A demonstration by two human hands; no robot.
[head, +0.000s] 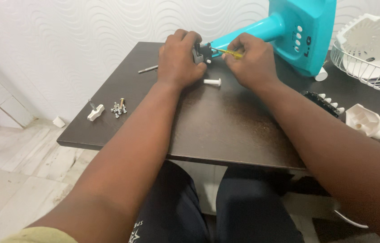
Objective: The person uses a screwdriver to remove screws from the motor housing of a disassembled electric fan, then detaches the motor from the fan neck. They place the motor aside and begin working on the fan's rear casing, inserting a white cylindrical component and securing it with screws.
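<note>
My left hand grips a small grey and black fan part at the far middle of the dark table. My right hand holds a yellow-handled screwdriver whose tip points at that part. The part sits at the end of the teal fan stand, which lies tilted across the back right. A white plastic pin lies on the table just in front of both hands. A metal rod sticks out to the left of my left hand.
A pile of several screws and a white knob lie near the left edge. On the right stand a white wire fan guard, a black switch strip with white buttons and a white plastic piece. My knees are under the front edge.
</note>
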